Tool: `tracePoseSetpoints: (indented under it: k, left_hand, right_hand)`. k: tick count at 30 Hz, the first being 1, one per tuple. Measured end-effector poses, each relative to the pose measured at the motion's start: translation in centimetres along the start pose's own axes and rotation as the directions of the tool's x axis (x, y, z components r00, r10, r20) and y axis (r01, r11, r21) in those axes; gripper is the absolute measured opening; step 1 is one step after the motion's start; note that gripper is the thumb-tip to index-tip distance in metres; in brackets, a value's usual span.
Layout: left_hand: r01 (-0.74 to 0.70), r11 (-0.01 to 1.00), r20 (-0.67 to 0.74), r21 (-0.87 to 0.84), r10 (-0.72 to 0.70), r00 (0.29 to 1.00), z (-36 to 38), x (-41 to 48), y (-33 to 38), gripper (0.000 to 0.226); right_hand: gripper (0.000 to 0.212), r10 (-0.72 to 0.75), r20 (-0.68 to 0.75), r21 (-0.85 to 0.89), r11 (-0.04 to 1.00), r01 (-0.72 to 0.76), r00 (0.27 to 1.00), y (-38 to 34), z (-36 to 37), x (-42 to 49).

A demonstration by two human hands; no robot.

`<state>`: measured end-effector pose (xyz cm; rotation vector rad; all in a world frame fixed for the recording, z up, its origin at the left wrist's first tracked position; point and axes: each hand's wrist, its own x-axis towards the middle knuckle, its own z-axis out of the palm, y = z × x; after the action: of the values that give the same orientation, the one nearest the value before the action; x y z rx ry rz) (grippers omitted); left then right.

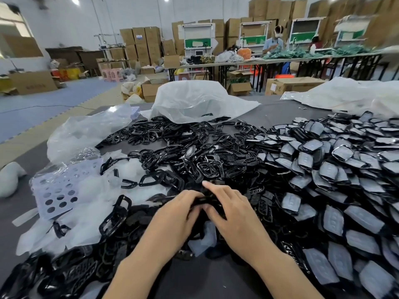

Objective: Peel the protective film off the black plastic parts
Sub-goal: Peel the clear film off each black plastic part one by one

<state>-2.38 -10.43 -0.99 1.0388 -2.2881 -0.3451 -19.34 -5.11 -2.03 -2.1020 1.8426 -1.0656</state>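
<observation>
My left hand [177,214] and my right hand [233,212] meet over the middle of the table, both with fingers curled round one small black plastic part [206,201] that shows between them. The part is mostly hidden by my fingers, so I cannot tell whether film is on it. A piece of pale film [205,238] hangs below my hands. To the right lies a big heap of black parts still covered with whitish film [334,169]. Ahead and to the left lies a heap of bare glossy black frames [183,152].
Peeled film scraps and a perforated lilac sheet [58,190] lie at the left. Clear plastic bags [194,100] stand at the table's far side. Beyond are cardboard boxes, long tables, and a person working at the back right [274,42].
</observation>
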Motion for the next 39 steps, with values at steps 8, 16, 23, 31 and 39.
tracePoseSetpoints:
  k: [8, 16, 23, 31, 39]
  left_hand:
    - [0.121, 0.979, -0.068, -0.164, -0.134, 0.989, 0.1, 0.0, -0.1, 0.030]
    - [0.216, 0.950, -0.286, -0.226, -0.277, 0.917, -1.6, 0.2, -1.4, 0.018]
    - [0.380, 0.909, -0.194, -0.170, -0.409, 0.892, -1.3, -0.1, -1.5, 0.043]
    - [0.026, 0.953, -0.108, 0.301, 0.007, 0.994, 0.0, 0.0, 0.7, 0.044]
    - [-0.003, 0.956, 0.120, 0.295, -0.034, 0.992, 1.1, 0.6, -0.5, 0.041]
  right_hand:
    - [0.016, 0.108, -0.146, 0.179, 0.981, -0.081, 0.983, 0.6, -0.2, 0.1]
    - [0.014, 0.322, -0.184, 0.524, 0.832, -0.184, 0.929, 0.7, -1.4, 0.1]
    - [0.028, 0.443, -0.191, 0.694, 0.692, -0.198, 0.876, 1.1, -1.9, 0.6]
    - [0.030, 0.510, -0.154, 0.796, 0.572, -0.200, 0.846, 1.2, -2.0, 1.0]
    - [0.022, 0.530, 0.033, 0.999, -0.015, -0.029, 0.847, 1.1, -3.5, 1.4]
